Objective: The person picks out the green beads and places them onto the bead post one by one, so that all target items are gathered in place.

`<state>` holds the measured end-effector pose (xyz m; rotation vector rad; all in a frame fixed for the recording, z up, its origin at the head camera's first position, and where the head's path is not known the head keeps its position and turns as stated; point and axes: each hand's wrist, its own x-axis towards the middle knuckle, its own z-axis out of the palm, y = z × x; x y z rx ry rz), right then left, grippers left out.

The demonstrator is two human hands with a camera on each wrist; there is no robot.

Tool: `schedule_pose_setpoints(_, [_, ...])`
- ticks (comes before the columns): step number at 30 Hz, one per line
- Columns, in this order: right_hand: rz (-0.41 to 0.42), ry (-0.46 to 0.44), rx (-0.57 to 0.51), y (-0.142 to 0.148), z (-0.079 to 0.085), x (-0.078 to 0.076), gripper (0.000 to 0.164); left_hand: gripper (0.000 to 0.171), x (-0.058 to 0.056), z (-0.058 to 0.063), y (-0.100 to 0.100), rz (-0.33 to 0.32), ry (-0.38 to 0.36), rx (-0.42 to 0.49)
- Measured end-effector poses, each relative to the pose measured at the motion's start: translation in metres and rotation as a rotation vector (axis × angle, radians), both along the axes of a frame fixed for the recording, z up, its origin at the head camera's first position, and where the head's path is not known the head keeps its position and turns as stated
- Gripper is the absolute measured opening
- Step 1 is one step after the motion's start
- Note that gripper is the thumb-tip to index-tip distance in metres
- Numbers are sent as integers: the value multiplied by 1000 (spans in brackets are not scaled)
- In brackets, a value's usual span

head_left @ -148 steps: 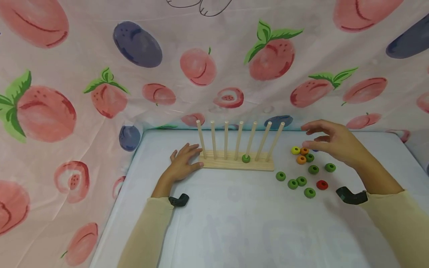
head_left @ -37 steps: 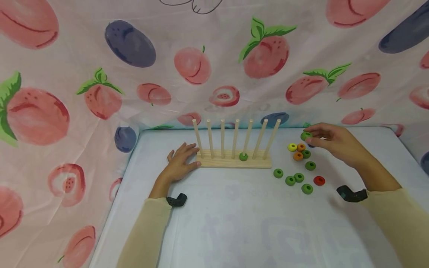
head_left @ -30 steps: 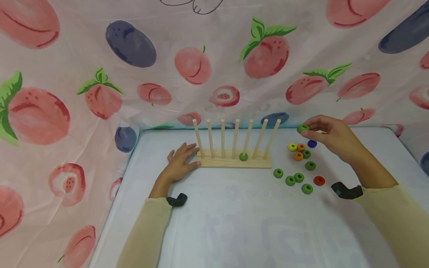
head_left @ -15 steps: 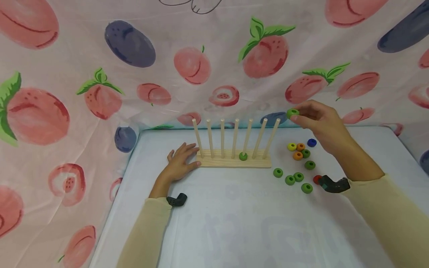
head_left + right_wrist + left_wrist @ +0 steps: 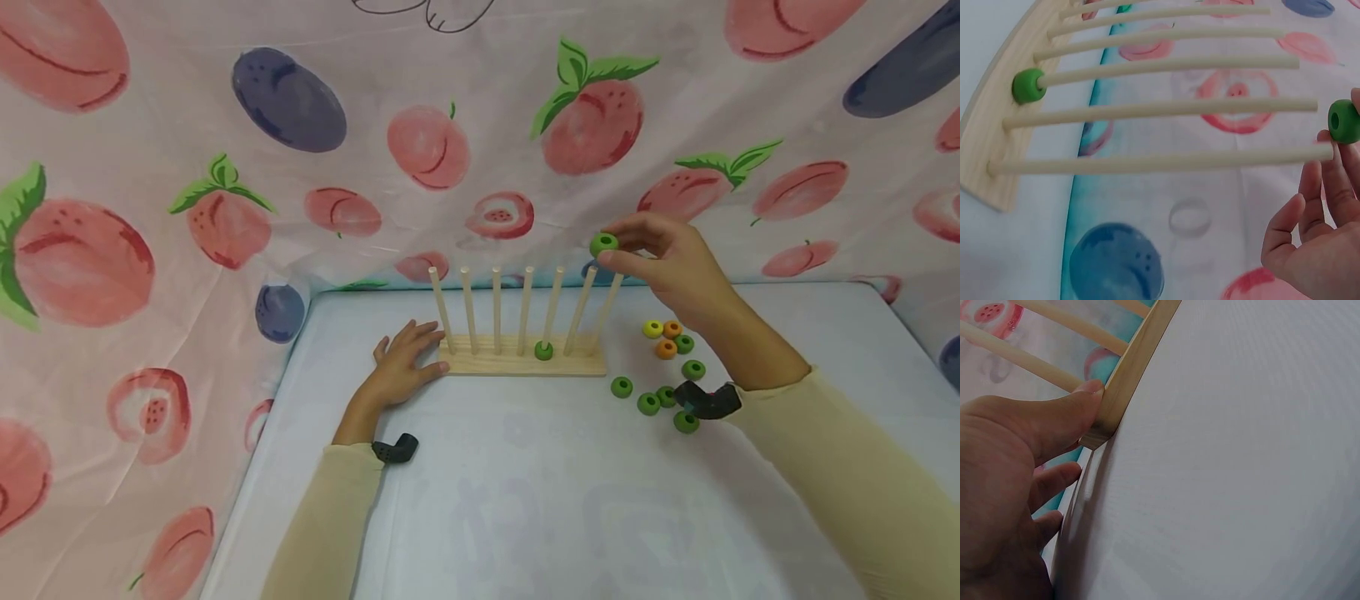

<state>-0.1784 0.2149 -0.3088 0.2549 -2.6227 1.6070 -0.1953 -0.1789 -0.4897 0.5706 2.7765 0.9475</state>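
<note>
A pale wooden peg rack [image 5: 495,364] with a row of upright pegs stands on the table. On its third peg from the right sits a green bead [image 5: 543,351], down at the base. My left hand [image 5: 405,364] grips the rack's left end, the thumb on the front edge in the left wrist view and the forefinger behind. My right hand [image 5: 671,262] pinches another green bead [image 5: 603,244] between thumb and fingers. This bead hangs just above the tip of the second peg [image 5: 581,310] from the right. In the right wrist view, the held bead [image 5: 1344,121] is beside the peg tips.
Right of the rack lie several loose green beads [image 5: 621,387], a yellow bead [image 5: 652,329] and two orange beads [image 5: 666,349]. The right forearm and wrist camera [image 5: 708,401] pass over part of this group. Fruit-print cloth [image 5: 352,100] rises behind the table.
My right hand has picked up a green bead from the right, raised it and carried it left to the peg tips. The left hand has stayed at the rack's end.
</note>
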Motion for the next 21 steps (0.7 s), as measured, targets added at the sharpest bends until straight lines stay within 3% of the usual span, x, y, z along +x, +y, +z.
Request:
schedule_pose_setpoints(14, [112, 19, 61, -26, -2, -4, 35, 59, 0, -1, -1, 4, 0, 12])
schedule_pose_setpoints(21, [116, 2, 67, -27, -4, -6, 35, 59, 0, 1, 1, 5, -1, 6])
